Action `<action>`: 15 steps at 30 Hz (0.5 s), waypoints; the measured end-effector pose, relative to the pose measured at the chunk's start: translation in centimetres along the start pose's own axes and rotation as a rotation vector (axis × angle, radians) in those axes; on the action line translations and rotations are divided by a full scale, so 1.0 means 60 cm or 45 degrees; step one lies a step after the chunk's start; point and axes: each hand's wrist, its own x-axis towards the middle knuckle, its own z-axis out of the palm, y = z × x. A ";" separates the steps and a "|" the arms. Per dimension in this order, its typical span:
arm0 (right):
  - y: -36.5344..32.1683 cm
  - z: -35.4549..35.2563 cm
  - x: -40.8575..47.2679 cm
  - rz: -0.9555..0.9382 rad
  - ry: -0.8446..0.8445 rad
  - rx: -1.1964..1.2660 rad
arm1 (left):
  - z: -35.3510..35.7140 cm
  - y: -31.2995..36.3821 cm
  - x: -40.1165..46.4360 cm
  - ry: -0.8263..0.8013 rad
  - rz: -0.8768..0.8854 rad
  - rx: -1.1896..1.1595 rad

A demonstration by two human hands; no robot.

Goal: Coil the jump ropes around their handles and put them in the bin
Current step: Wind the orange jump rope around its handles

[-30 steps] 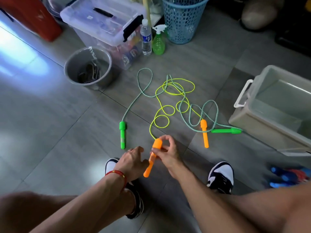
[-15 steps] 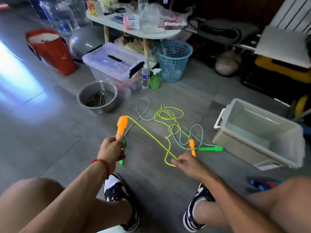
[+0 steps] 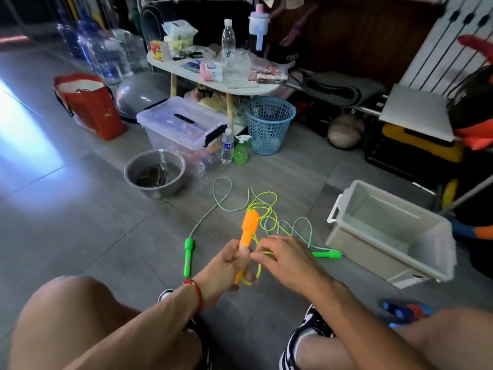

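My left hand (image 3: 225, 265) grips an orange handle (image 3: 248, 233) upright above the floor. My right hand (image 3: 282, 256) pinches the yellow rope (image 3: 262, 206) right beside that handle, and a loop of it hangs under my left hand. The rest of the yellow rope lies tangled with a green-white rope (image 3: 221, 196) on the tiles. One green handle (image 3: 188, 256) lies to the left, the other green handle (image 3: 326, 254) to the right behind my right hand. The second orange handle is hidden. An empty grey bin (image 3: 392, 233) stands at the right.
A metal bowl (image 3: 154, 173), a clear lidded box (image 3: 184, 129), a water bottle (image 3: 227, 146), a green spray bottle (image 3: 241, 150) and a blue basket (image 3: 269, 124) stand behind the ropes. A cluttered white table (image 3: 213, 76) and a red bag (image 3: 88, 105) sit further back.
My right hand has come in from the stretched rope to the orange handle, bringing the rope against it. My left hand holds the handle more to the right. The camera has tilted up.
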 end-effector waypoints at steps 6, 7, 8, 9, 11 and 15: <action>0.105 0.048 -0.055 0.327 -0.280 -0.004 | -0.105 -0.029 0.063 0.652 0.044 -0.013; 0.134 0.054 -0.074 0.398 -0.343 -0.014 | -0.137 -0.038 0.073 0.840 -0.026 0.004; 0.163 0.058 -0.095 0.474 -0.411 -0.019 | -0.169 -0.050 0.082 1.000 -0.091 -0.007; 0.187 0.058 -0.115 0.537 -0.470 -0.019 | -0.195 -0.062 0.087 1.082 -0.158 -0.010; 0.216 0.053 -0.138 0.558 -0.521 -0.005 | -0.218 -0.085 0.096 1.032 -0.253 0.038; 0.153 0.024 -0.094 0.326 -0.327 0.119 | -0.178 -0.115 0.102 0.802 -0.375 0.185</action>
